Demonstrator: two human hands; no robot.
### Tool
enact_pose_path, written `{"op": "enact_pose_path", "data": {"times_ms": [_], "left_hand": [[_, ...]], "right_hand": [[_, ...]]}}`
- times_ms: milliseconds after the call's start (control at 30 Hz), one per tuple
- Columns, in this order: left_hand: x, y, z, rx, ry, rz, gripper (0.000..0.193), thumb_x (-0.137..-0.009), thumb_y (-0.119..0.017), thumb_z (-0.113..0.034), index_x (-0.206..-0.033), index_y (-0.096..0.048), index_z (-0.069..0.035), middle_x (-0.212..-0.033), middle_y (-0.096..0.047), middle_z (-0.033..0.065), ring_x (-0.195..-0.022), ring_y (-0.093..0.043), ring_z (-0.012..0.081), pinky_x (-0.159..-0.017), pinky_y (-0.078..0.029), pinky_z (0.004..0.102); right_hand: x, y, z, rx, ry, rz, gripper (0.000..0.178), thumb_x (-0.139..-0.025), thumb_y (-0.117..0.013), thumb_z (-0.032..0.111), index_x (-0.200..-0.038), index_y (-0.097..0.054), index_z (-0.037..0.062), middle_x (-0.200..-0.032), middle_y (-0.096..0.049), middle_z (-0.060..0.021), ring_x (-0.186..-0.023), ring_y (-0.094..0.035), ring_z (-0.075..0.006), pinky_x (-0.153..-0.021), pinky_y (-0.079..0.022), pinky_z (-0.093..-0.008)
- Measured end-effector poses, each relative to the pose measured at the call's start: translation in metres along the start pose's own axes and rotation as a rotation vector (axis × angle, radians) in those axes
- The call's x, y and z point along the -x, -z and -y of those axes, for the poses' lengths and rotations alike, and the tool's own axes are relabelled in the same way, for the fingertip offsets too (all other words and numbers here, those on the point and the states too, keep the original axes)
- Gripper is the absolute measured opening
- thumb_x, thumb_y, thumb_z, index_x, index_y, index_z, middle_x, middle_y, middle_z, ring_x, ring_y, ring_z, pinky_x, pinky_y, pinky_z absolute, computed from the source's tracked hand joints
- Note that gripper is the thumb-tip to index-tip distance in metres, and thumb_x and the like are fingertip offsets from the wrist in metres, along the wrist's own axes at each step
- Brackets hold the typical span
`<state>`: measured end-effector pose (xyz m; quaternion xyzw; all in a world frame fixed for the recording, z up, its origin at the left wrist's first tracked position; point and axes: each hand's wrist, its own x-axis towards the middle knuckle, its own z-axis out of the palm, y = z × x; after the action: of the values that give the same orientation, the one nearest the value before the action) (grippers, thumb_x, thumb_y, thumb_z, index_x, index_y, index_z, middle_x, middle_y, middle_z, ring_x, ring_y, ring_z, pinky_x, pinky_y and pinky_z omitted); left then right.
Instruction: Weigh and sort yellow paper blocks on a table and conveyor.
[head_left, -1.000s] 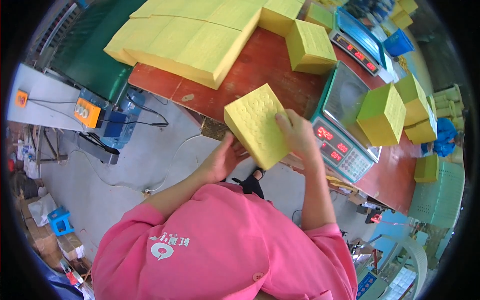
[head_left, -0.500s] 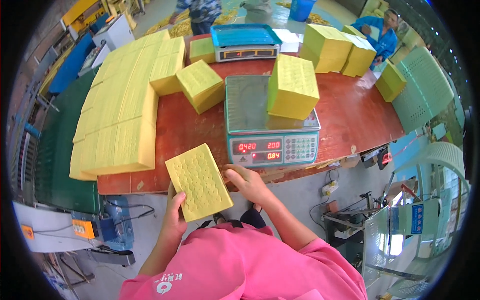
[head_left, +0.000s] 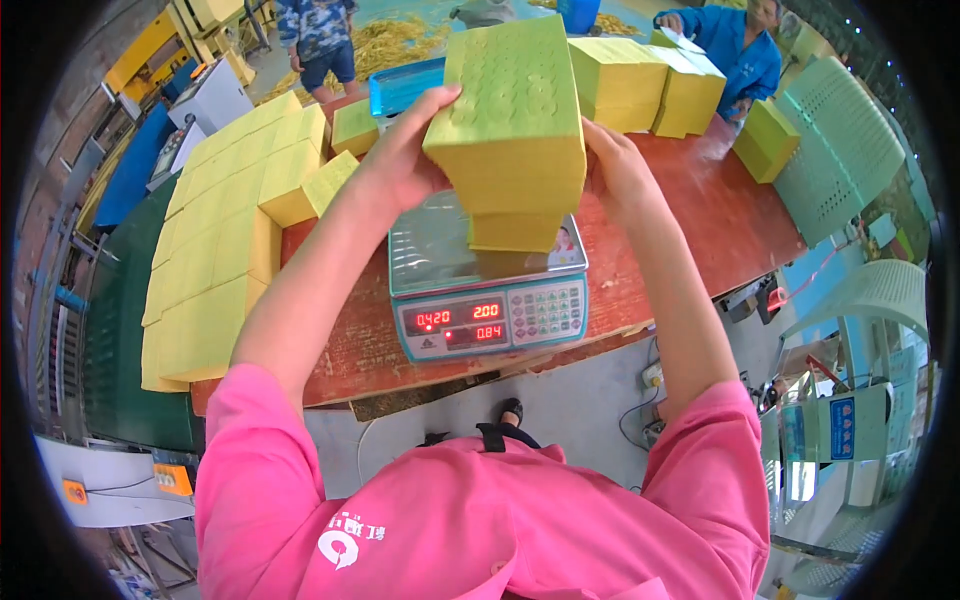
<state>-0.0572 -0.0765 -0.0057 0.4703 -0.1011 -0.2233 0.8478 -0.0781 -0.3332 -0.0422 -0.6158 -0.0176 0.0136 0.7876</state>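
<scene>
Both my hands grip a thick block of yellow paper [head_left: 508,165], a stack with rows of round embossed marks on top. My left hand [head_left: 408,150] presses its left side, thumb at the upper edge. On the right side lies my right hand [head_left: 618,165], its fingers partly hidden behind the block. The block is held over the steel pan of a digital scale [head_left: 425,245] with a lit red display. A smaller yellow patch shows under it on the pan; I cannot tell whether that is a reflection or more paper.
Rows of yellow paper blocks [head_left: 215,245] cover the left of the red table [head_left: 690,210]. More blocks [head_left: 618,85] stand at the back right, near a person in blue [head_left: 735,50]. Behind my left hand is a blue-trayed scale [head_left: 400,88]. A green perforated chair [head_left: 840,150] stands right.
Both hands have moved from near my body up and forward to the block at the scale. The thinner yellow stack from my left hand is no longer separately visible. The display looks the same.
</scene>
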Motion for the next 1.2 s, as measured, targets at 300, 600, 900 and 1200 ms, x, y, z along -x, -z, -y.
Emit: {"op": "enact_pose_path", "data": {"times_ms": [300,600,900,1200], "left_hand": [[-0.048,0.014,0.013,-0.215,0.125,-0.13,0.071,-0.08,-0.069,-0.058,-0.133,-0.056,-0.012,-0.124,-0.061,0.0087,-0.115,-0.057,0.0208,-0.094,-0.047,0.0413],[-0.046,0.015,0.021,-0.312,0.054,-0.18,0.07,-0.079,-0.07,-0.058,-0.132,-0.057,-0.014,-0.126,-0.061,0.0064,-0.115,-0.057,0.0202,-0.096,-0.045,0.0388],[-0.051,0.031,0.059,-0.254,-0.086,-0.411,0.059,-0.091,-0.059,-0.054,-0.134,-0.056,-0.013,-0.127,-0.061,0.0038,-0.117,-0.055,0.0168,-0.097,-0.044,0.0348],[-0.055,0.034,0.1,-0.003,-0.263,-0.354,0.056,-0.096,-0.056,-0.047,-0.139,-0.049,-0.012,-0.129,-0.058,0.0044,-0.12,-0.054,0.0168,-0.096,-0.049,0.0357]], "right_hand": [[-0.048,0.025,-0.03,0.003,-0.121,0.029,0.032,-0.1,-0.056,0.028,-0.112,-0.064,-0.0009,-0.089,-0.068,-0.006,-0.073,-0.065,-0.0143,-0.068,-0.055,-0.0297],[-0.039,0.027,-0.034,0.071,-0.091,0.007,0.037,-0.098,-0.058,0.027,-0.115,-0.063,-0.0055,-0.095,-0.067,-0.0091,-0.078,-0.064,-0.0161,-0.069,-0.054,-0.0304],[-0.041,0.031,-0.075,0.205,0.095,-0.118,0.049,-0.101,-0.053,0.037,-0.132,-0.057,0.0005,-0.125,-0.061,-0.0111,-0.11,-0.059,-0.0189,-0.091,-0.048,-0.0335],[-0.079,-0.017,-0.104,-0.169,0.109,-0.046,0.051,-0.102,-0.048,0.043,-0.142,-0.051,0.0116,-0.134,-0.056,-0.0046,-0.118,-0.053,-0.0156,-0.099,-0.043,-0.0308]]}}
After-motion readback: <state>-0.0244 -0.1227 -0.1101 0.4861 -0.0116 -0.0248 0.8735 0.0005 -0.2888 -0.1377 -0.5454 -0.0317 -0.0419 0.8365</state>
